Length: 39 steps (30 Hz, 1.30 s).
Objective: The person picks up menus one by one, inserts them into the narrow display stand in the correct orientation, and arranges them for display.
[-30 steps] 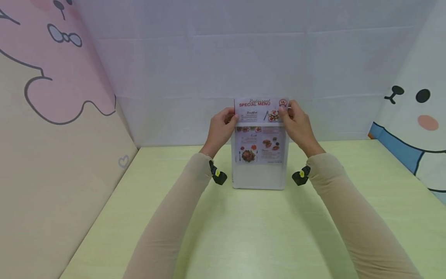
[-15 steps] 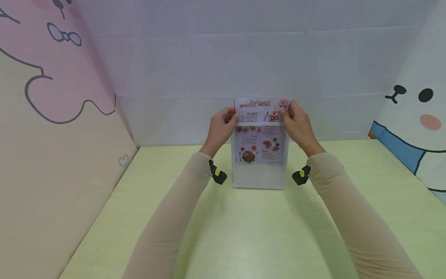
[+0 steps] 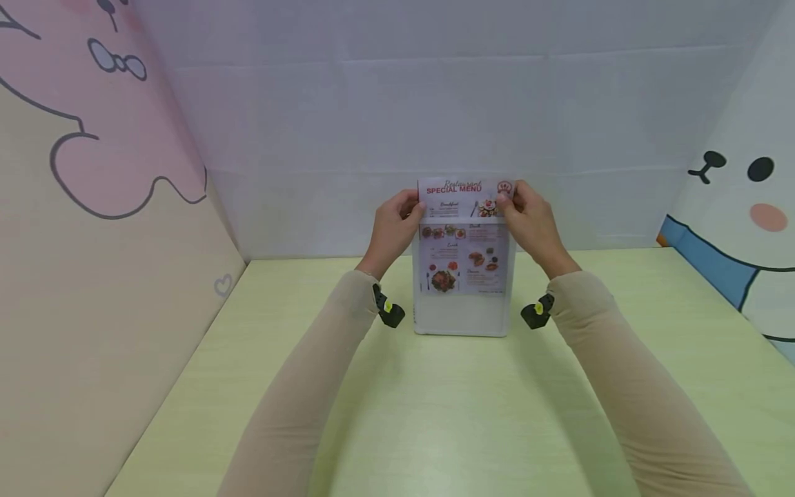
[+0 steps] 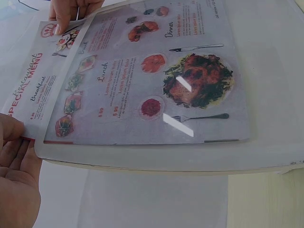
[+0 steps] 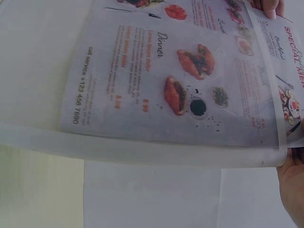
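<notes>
A printed restaurant menu sheet (image 3: 442, 197) stands partly inside a white sign holder (image 3: 461, 317) with a see-through front. Its "Special Menu" heading sticks out above the holder's top edge, while the lunch and dinner pictures show through the front. The left hand (image 3: 395, 224) pinches the sheet's left edge, thumb in front. On the opposite edge, the right hand (image 3: 534, 224) pinches it beside the round red logo. Below the sheet's lower edge the holder is bare white. In the right wrist view, the right hand (image 5: 295, 187) is cut off by the frame's edge.
The holder stands upright on a pale yellow-green table (image 3: 435, 414), near a white cloth backdrop (image 3: 385, 117). Cartoon-printed side panels rise at left and right. A small black device (image 3: 390, 314) is worn on each wrist.
The menu sheet has slid slightly lower into the holder, its heading and bottom edge both a little further down. Both hands keep their grip, and the holder stays in place.
</notes>
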Motion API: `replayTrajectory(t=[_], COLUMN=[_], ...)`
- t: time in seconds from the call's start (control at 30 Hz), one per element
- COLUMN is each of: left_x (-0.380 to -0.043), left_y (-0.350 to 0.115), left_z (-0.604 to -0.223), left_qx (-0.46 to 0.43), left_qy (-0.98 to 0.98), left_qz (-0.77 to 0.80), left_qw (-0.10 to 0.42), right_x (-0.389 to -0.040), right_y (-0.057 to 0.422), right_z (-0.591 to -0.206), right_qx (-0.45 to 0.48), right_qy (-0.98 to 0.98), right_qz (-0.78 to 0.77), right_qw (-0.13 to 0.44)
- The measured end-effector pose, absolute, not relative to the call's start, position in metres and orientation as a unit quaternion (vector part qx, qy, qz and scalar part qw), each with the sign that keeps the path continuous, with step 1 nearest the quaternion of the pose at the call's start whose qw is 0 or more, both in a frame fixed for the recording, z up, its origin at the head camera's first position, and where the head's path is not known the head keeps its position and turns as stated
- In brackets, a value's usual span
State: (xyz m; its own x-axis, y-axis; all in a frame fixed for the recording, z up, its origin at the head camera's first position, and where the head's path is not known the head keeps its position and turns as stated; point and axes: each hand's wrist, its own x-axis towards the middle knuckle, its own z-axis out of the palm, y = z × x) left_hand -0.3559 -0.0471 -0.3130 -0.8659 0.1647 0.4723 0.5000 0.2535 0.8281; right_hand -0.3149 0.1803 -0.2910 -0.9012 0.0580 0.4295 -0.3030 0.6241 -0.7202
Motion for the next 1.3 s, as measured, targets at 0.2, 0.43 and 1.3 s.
replayTrajectory(t=[0.2,0.43,1.3], left_x=[-0.3569,-0.3574,-0.3549], left_y=[-0.0466,-0.0463,-0.0488], left_z=[-0.3144,-0.3148,-0.3133], left_qx=[-0.216,-0.215,-0.219], left_qy=[-0.777,-0.78,-0.778], left_qz=[-0.572,-0.567,-0.569], left_qw=[0.15,0.156,0.154], right_x=[-0.3144,-0.3134,-0.3121], right_y=[0.1803,0.1801,0.1778], right_z=[-0.2915,-0.2923,-0.2913], right_qx=[0.07,0.071,0.07], right_qy=[-0.871,-0.868,-0.877], right_qz=[0.44,0.448,0.426], right_qw=[0.208,0.202,0.21])
